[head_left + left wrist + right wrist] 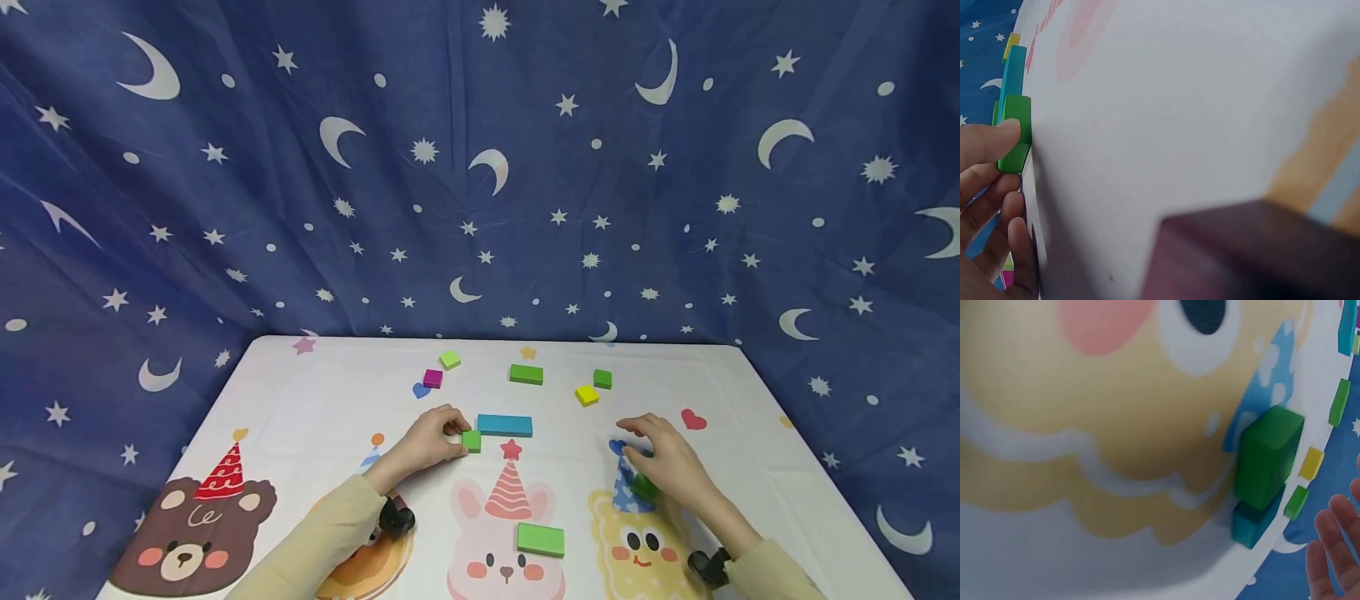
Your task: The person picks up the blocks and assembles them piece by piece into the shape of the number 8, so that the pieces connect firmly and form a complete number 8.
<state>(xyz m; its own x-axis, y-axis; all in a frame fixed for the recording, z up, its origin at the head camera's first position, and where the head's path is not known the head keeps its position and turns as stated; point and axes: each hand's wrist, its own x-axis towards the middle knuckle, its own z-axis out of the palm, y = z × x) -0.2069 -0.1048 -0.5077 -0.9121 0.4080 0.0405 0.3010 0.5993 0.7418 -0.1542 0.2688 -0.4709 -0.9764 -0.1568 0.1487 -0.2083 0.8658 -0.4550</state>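
Observation:
My left hand (429, 442) pinches a small green block (471, 442) between thumb and fingers. That block stands at the left end of a long blue block (505, 426); whether they touch cannot be told. In the left wrist view, the thumb lies against the green block (1018, 115). My right hand (667, 462) hovers with loosely bent fingers beside a dark green block (643, 487), partly covered by it in the head view. In the right wrist view, this green block (1269, 456) appears apart from the fingers, with a teal block (1257, 524) close beside it.
A light green rectangular block (540, 540) lies nearer the front. Farther back are a green rectangular block (527, 374), a magenta block (432, 379), a lime block (450, 360), a yellow block (587, 395) and a small green block (603, 379). A dark reddish block-like shape (1241, 250) blurs the left wrist view.

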